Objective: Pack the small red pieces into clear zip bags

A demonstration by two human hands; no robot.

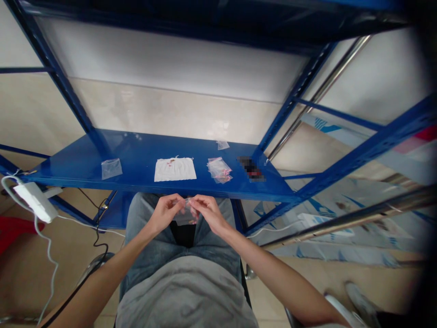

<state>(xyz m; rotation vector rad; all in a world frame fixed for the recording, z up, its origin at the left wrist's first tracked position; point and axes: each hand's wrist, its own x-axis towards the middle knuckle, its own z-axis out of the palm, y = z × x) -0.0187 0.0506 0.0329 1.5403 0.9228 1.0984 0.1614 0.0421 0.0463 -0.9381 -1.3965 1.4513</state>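
Over my lap, just in front of the shelf edge, both hands pinch a small clear plastic bag (184,215) at its top. My left hand (169,210) grips one side and my right hand (207,210) the other, fingertips nearly touching. Part of the bag is hidden by the fingers. Beyond them, a white cloth pouch (175,170) lies flat on the blue shelf (139,157), with a few tiny reddish pieces on it. To its right is a pile of clear bags (219,169) containing small pink and red items. Another clear bag (111,168) lies at the left.
A small clear bag (223,145) rests near the shelf's back. A blurred-out dark object (251,168) lies at the right. Blue uprights (283,109) frame the shelf. A white power strip (37,200) with cables hangs at the left. Another person's shoe (360,296) shows at lower right.
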